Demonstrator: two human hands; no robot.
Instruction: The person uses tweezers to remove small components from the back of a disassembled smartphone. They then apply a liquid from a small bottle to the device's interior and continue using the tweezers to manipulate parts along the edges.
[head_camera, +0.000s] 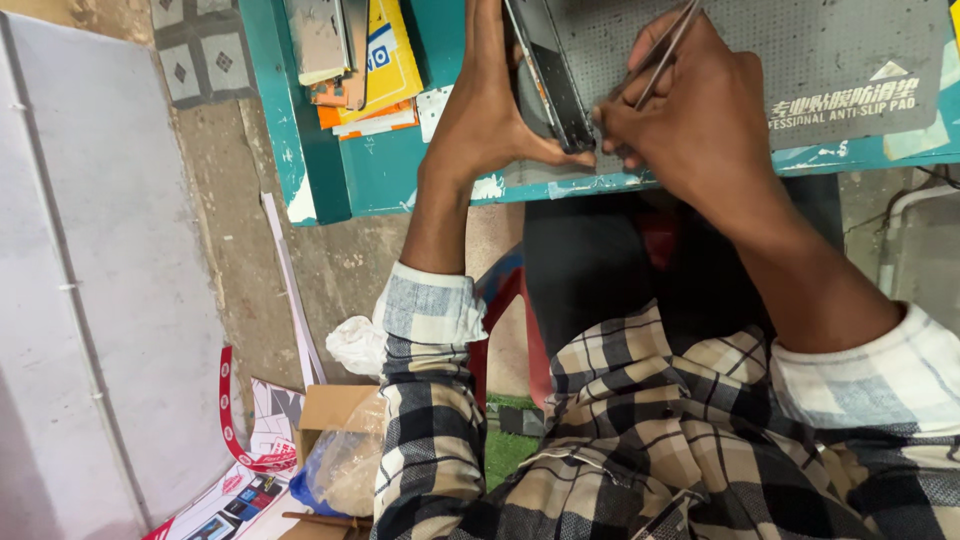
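The phone (550, 75), a dark slab tilted on its long edge, stands at the near edge of the teal table (380, 170), on the border of a grey dotted mat (800, 50). The left hand (480, 115) props it from the left, palm against its back and thumb stretched under its lower corner; that grip is spread wide along the phone. The right hand (690, 120) comes in from the other side, its grip pressed together on thin metal tweezers (665, 45) whose shaft rises away up past the knuckles; the tips are hidden near the phone's lower end. This looks like fine work on the phone's edge or frame, and the next touch seems to call for a steady phone and a small, exact tweezer placement. Left of the holding grip lies a stack of yellow and orange packets (375, 70).
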